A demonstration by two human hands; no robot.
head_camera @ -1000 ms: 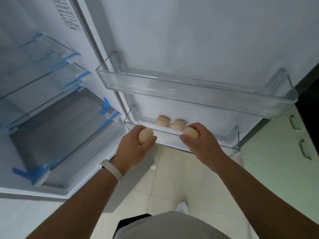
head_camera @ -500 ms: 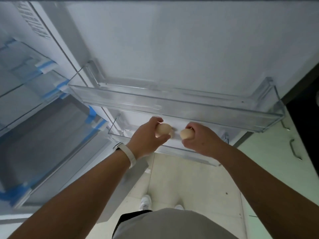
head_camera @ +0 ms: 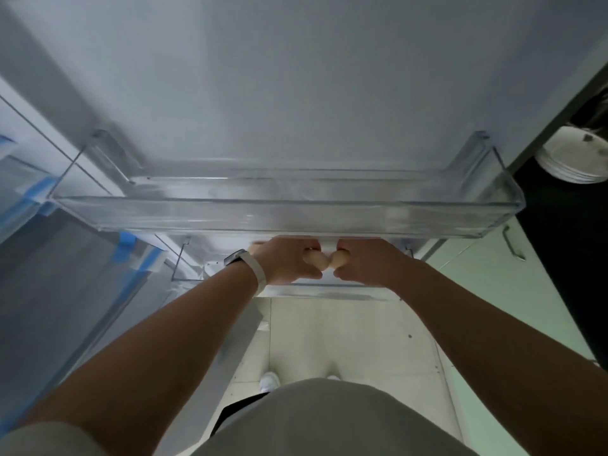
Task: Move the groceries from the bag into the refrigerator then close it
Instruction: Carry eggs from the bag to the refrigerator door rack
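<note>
Eggs, one in each hand, are held down at the open refrigerator door (head_camera: 296, 77).

Seen from the head camera, both bare forearms reach forward and meet just under the upper door bin (head_camera: 279, 215), a clear plastic tray running the width of the door. The left hand (head_camera: 289, 261) has its fingers and thumb curled round the left egg (head_camera: 317, 260), so only the pale end pokes out toward the middle. The right hand (head_camera: 365, 263) grips the right egg (head_camera: 339, 258) the same way, fingers wrapped over the top. The two eggs sit end to end, just beside each other; I cannot tell whether they actually touch.

Both hands are inside the lower door bin (head_camera: 329, 291), whose clear front wall shows just below the wrists. The hands hide the bin's floor, so I cannot say whether the eggs rest on it.

A pale wristband (head_camera: 260, 274) circles the left wrist. Off to the left, the refrigerator's glass shelves carry strips of blue tape (head_camera: 126, 248). Beyond the door's right edge stand a pale green cabinet (head_camera: 487, 274) and a stack of white plates (head_camera: 579, 156) on a dark surface. Below, a white shoe (head_camera: 269, 381) stands on the tiled floor (head_camera: 329, 340).
</note>
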